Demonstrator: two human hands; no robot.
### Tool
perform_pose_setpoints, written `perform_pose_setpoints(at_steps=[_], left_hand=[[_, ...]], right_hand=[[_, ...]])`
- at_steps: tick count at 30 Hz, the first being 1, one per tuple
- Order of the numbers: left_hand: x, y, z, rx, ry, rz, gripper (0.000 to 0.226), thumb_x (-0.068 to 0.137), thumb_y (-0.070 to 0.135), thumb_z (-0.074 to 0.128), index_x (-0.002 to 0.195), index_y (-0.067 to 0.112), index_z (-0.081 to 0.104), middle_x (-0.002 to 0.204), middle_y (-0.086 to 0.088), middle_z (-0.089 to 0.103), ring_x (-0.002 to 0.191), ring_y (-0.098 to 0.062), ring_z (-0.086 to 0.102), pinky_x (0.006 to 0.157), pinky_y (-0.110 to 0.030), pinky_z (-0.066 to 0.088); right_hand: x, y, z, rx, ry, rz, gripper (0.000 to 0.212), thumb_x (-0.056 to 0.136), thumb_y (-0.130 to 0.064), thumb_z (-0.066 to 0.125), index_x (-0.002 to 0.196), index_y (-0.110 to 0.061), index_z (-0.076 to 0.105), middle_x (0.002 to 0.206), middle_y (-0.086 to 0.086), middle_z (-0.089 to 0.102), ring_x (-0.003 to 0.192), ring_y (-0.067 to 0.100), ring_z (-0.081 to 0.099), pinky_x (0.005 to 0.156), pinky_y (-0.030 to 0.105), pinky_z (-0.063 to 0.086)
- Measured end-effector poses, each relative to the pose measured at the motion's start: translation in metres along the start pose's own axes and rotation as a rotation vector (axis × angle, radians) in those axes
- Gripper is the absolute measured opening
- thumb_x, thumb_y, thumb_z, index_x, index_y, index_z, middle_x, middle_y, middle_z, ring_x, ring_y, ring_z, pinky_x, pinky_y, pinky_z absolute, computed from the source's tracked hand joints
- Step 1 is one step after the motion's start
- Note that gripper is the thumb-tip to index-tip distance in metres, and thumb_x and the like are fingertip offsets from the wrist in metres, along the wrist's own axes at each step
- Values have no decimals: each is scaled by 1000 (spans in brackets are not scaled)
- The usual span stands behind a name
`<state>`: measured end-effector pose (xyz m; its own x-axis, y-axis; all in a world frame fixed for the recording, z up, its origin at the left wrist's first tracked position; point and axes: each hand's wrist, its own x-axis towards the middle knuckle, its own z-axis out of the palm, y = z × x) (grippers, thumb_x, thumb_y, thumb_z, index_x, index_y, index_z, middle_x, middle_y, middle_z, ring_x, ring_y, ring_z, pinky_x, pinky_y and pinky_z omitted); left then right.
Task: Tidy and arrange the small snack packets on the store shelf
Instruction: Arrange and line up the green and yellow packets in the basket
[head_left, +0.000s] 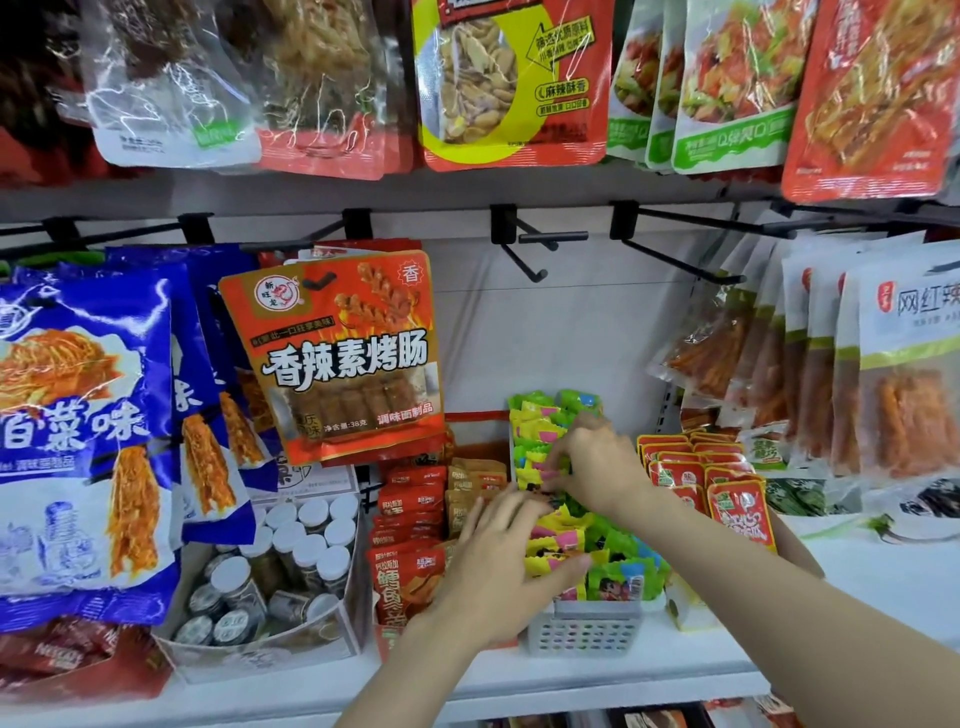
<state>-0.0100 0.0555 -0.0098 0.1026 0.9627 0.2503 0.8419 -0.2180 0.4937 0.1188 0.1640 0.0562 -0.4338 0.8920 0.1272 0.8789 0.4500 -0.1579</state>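
Note:
Small yellow and green snack packets (618, 569) fill a white perforated basket (587, 631) on the white shelf. My left hand (498, 566) lies over the near left part of the pile, fingers spread and fairly straight, touching the yellow packets. My right hand (592, 462) reaches into the middle of the basket with curled fingers and pinches a yellow-green packet (540, 460). More packets of the same kind stand at the back of the basket (550, 410).
Red and tan snack packets (415, 519) sit in a box left of the basket, and red packets (727, 488) in a box to its right. A box of small jars (291, 561) stands further left. Large bags hang from black hooks (535, 244) above.

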Motion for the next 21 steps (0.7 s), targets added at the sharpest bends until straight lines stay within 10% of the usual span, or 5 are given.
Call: perform_pose_setpoints(at_steps=[4, 9, 15, 21], left_hand=[[0, 3, -5, 3, -23, -24, 73, 82, 82, 33, 136, 33, 43, 148, 16, 36, 147, -4, 12, 121, -34, -2], [-1, 16, -15, -59, -111, -102, 72, 85, 74, 47, 142, 31, 37, 150, 12, 35, 144, -7, 19, 121, -38, 13], [-3, 55, -51, -767, -24, -293, 69, 87, 34, 72, 139, 33, 27, 125, 26, 47, 100, 22, 52, 75, 3, 39], [-33, 81, -72, -966, 82, -213, 16, 95, 17, 62, 108, 17, 72, 104, -4, 76, 94, -24, 71, 83, -33, 58]], right_hand=[[-8, -2, -12, 99, 70, -98, 6, 86, -26, 70, 91, -26, 73, 120, 1, 54, 120, 22, 48, 96, 35, 41], [-26, 17, -88, 373, 174, -208, 7, 95, -20, 61, 91, -20, 55, 82, -3, 68, 68, 6, 60, 68, 32, 44], [-54, 21, -151, 715, 268, -122, 6, 94, -14, 62, 91, -11, 59, 91, 11, 71, 74, 23, 70, 68, 32, 58], [-75, 13, -165, 832, 279, 12, 13, 92, -15, 66, 96, -3, 64, 75, 8, 71, 50, 1, 63, 48, 17, 51]])
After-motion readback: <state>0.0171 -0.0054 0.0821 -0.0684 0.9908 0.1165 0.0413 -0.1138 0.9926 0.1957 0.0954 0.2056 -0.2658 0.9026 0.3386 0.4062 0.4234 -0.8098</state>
